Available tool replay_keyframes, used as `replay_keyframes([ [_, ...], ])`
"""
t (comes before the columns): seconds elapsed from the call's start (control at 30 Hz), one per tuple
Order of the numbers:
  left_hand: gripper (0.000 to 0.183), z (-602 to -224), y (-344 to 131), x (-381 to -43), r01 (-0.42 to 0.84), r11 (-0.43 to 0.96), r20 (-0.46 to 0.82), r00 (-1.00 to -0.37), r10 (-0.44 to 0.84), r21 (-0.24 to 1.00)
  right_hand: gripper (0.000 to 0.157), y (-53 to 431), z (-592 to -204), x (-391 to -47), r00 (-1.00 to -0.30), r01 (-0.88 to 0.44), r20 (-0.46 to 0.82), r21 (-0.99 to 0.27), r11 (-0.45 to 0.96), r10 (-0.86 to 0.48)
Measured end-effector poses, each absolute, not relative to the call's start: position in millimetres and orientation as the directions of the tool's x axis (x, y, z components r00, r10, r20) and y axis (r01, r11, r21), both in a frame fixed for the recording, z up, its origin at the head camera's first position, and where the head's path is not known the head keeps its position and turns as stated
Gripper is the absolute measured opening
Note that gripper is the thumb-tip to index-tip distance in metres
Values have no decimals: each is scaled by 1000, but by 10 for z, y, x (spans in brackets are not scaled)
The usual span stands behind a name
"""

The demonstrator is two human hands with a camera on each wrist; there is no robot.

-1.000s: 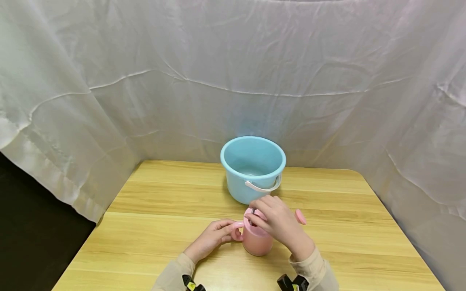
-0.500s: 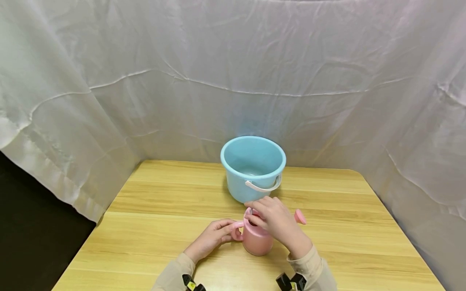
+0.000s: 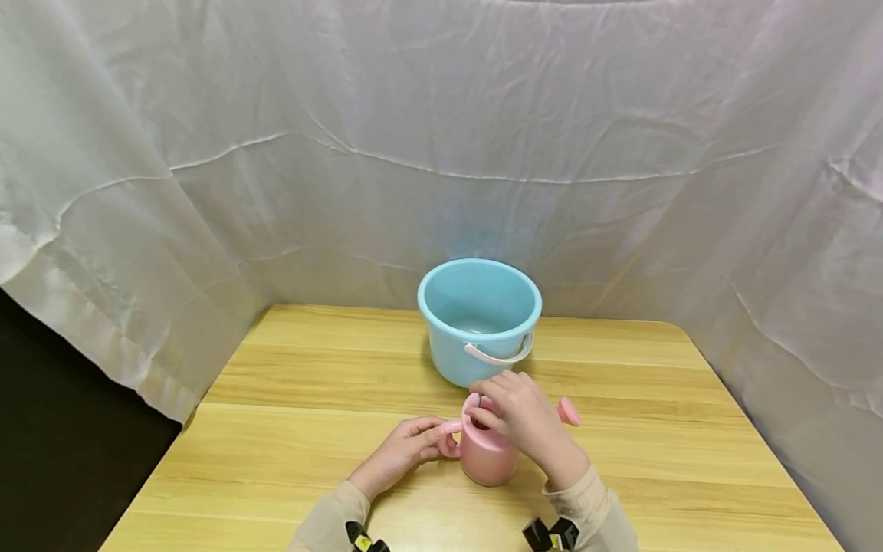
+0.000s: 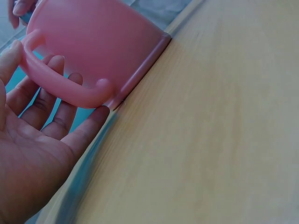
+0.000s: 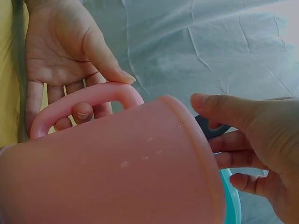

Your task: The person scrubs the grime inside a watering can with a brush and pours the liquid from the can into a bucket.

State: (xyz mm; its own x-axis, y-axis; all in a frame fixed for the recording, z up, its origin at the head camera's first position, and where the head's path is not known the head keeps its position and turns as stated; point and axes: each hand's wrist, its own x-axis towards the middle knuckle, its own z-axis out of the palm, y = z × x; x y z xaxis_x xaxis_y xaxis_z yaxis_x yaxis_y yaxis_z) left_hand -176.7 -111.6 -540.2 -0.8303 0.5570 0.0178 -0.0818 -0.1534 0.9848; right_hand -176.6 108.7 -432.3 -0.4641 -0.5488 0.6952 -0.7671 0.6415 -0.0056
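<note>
A pink watering can (image 3: 488, 460) stands upright on the table, its round spout head (image 3: 569, 412) to the right. My left hand (image 3: 407, 452) holds the can's handle (image 4: 60, 86); the thumb lies on top, and fingertips show through the handle in the right wrist view. At the can's mouth, my right hand (image 3: 520, 418) grips a dark grey looped handle (image 5: 212, 127) between thumb and fingers. Whatever that handle belongs to is hidden by the hand and the can. Small drops show on the can's side in the right wrist view.
A light blue bucket (image 3: 444, 356) with a white bail handle (image 3: 500, 359) stands just behind the watering can. The wooden table (image 3: 276, 429) is bordered by pale curtains (image 3: 441, 153) at the back and both sides.
My right hand has shifted slightly left over the can's mouth, then risen a little, still gripping the dark grey looped handle. More of the spout head shows. The left hand stays put.
</note>
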Motion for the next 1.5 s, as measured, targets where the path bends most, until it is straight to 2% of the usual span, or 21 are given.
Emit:
replay_keyframes([
  [0.13,35,-5417,-1121,-1766,-77,-157,24,-829,559,985,22,1088,-4313,-1773,-412,-780,755,-2,626,-510],
  [0.53,38,-5434,-1121,-1767,-71,-167,36,-826,563,983,20,1145,-4158,-1696,-367,-796,818,-29,604,-443],
  [0.73,38,-5453,-1128,-1767,-45,-187,69,-824,563,981,21,1142,-4161,-1689,-370,-792,818,-31,609,-440],
  [1.1,40,-5443,-1122,-1773,-75,-159,27,-829,558,984,18,1104,-4247,-1737,-392,-790,806,-48,612,-443],
  [1.5,38,-5425,-1117,-1770,-85,-140,6,-835,550,987,22,1081,-4339,-1771,-466,-746,743,-38,665,-480],
])
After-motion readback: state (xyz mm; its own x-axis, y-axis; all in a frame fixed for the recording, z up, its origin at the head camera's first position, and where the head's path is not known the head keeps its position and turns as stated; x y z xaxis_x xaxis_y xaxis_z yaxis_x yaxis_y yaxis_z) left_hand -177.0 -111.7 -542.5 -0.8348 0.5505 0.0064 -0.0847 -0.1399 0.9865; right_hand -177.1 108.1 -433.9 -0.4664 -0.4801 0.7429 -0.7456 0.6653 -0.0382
